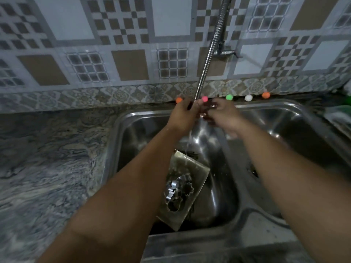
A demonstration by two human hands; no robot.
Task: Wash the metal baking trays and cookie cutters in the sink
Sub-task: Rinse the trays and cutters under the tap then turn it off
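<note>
Both arms reach forward over the sink (121,130). The left hand (182,114) is curled around the end of the flexible tap hose (209,54), from which water runs down. The right hand (224,116) meets it with bent fingers; whether it grips anything I cannot tell. The baking tray (190,168) lies tilted in the left basin near its front edge, with cookie cutters (178,190) on it.

Silver sink (296,111), grey-swirled marble counter (47,164), brown-and-white checkered wall tiles (121,25), and orange, pink, green, white balls (229,97).
</note>
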